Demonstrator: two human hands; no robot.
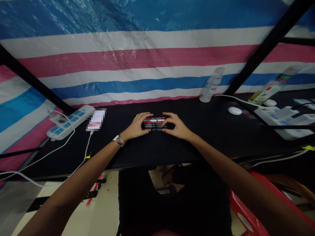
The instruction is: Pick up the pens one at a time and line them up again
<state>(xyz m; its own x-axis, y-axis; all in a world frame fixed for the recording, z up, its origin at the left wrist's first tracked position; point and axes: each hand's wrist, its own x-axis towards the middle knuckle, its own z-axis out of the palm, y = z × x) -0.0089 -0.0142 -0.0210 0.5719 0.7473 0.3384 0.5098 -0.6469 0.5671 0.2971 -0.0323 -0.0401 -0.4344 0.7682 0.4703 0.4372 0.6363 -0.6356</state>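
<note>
My feed is dim: glare streaks the sheet (137,59), the worktop (209,131) sinks near black, the right bottle (270,88) looks smeared, the phone (96,119) (screen glowing) is pixelated, and I can't read the pens (154,121).

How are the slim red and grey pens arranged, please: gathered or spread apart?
Gathered: the slim red and grey pens lie closely side by side between the left hand and right hand.

Head-worn cam looks fwd & down from above the wearer's lap (197,209); near view, w/ L hand (137,126) & R hand (179,127) abt mid-frame, seen from the wearer's side; black desk (157,150) spans the middle, striped sheet (147,59) faces the lens up top; far-R edge seems blurred.
</note>
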